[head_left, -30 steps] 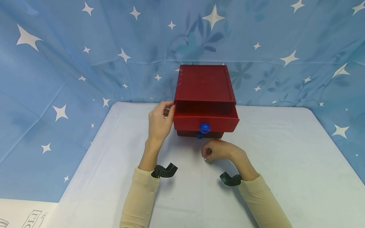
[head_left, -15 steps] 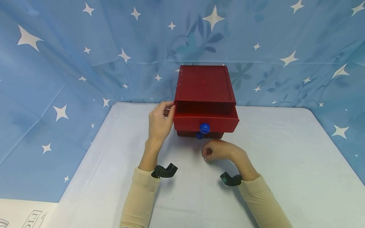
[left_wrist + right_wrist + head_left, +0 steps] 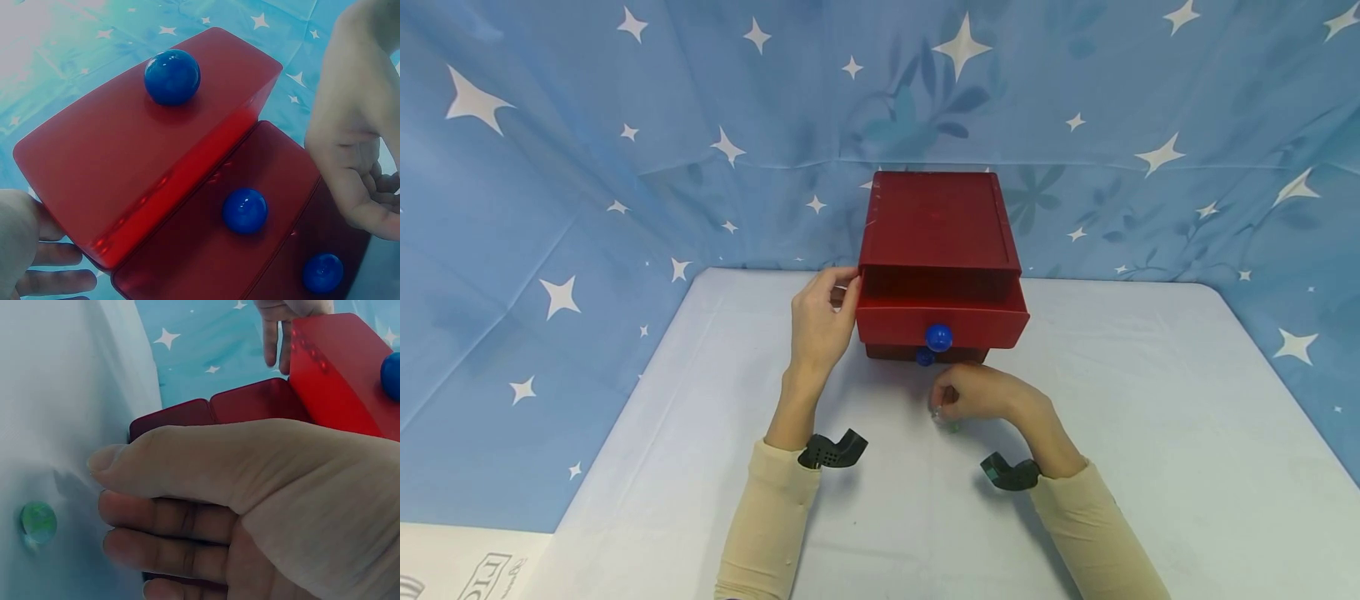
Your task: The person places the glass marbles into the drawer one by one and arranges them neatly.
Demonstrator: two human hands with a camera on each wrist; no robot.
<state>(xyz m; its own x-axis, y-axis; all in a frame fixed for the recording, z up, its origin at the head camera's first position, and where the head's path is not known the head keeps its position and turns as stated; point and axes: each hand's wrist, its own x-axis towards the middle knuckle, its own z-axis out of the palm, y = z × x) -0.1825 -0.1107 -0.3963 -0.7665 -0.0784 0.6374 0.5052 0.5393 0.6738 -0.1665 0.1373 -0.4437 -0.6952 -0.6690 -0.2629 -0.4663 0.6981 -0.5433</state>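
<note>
A red drawer cabinet stands at the back of the table, its top drawer pulled out; blue knobs mark the drawer fronts. My left hand rests fingers and thumb against the cabinet's left side. In front of the drawers, my right hand has thumb and index finger together, pinching a small clear shiny piece, seemingly a glass marble. In the right wrist view that piece is hidden behind the thumb. A green glass marble lies on the white tabletop, apart from the right fingertips.
White cloth covers the table. A blue curtain with white stars hangs behind and at the sides. Printed white material shows at the lower left. The pulled-out drawer juts over the lower ones.
My right hand has risen slightly toward the cabinet with the shiny piece. The green marble beneath it has come into sight. My left hand and the drawer have stayed put.
</note>
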